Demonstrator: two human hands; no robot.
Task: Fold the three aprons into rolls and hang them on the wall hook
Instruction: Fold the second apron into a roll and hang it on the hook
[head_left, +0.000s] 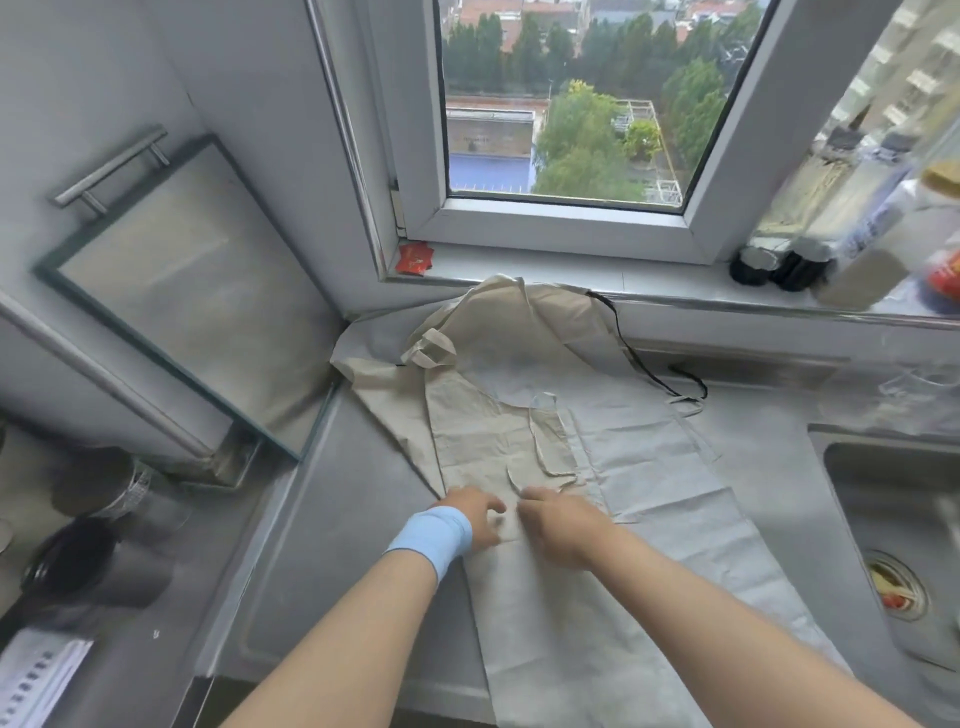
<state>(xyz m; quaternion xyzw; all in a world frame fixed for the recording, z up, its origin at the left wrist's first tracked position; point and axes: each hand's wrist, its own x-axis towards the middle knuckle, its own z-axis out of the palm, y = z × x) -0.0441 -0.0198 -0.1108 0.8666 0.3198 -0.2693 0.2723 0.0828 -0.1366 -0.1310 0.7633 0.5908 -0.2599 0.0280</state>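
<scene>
In the head view the beige apron (483, 431) lies on a grey apron (649, 493), its long axis running from the near hem away to the far window sill (649, 278), with the left hand (475, 519) and right hand (558, 530) close together on that hem, equally near it, fingers bent; whether they pinch or press I cannot tell.

No legible text anywhere. The red packet (414, 258) at the left end of the window sill (571, 270) carries a faint mark too blurred to read, and the bottles (852, 208) at the sill's right end show blue print and a red label (both smeared). The white sheet (36, 675) at the near edge of the surface left of the counter (322, 571) has rows of dark marks, unreadable.
</scene>
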